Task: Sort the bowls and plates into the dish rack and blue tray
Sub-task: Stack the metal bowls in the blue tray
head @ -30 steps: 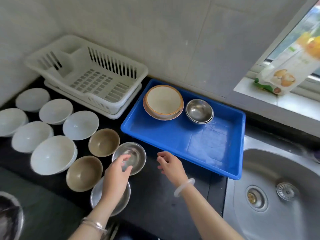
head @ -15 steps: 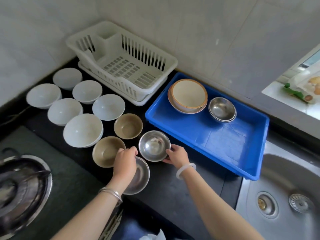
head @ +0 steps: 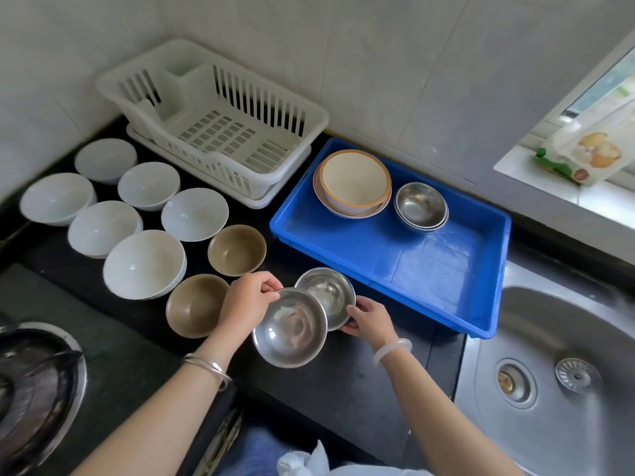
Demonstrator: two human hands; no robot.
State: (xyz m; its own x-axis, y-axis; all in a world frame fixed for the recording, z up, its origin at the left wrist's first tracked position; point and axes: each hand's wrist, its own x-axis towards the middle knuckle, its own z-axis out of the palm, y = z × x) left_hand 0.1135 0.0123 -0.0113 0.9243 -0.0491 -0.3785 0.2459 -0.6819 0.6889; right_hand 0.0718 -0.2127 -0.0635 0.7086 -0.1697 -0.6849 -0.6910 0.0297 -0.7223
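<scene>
My left hand [head: 245, 300] grips the far rim of a steel bowl [head: 290, 329] lifted off the black counter. My right hand [head: 371, 321] holds a second steel bowl [head: 330, 293] by its near right rim; the first bowl overlaps its left edge. The blue tray [head: 429, 269] holds stacked cream bowls [head: 354, 182] with orange rims and nested steel bowls [head: 421, 206] at its far end. The white dish rack [head: 220, 121] stands empty by the wall. Several white bowls [head: 144, 264] and two tan bowls [head: 237, 249] [head: 194, 305] sit on the counter at left.
A steel sink [head: 556, 365] lies to the right of the tray. A stove burner with a dark pan [head: 31, 383] is at the lower left. A food packet [head: 591, 149] rests on the window sill. Tiled wall runs behind the rack and tray.
My left hand has lifted the near steel bowl and brought it right, up against the other steel bowl, which my right hand now grips and has raised slightly.
</scene>
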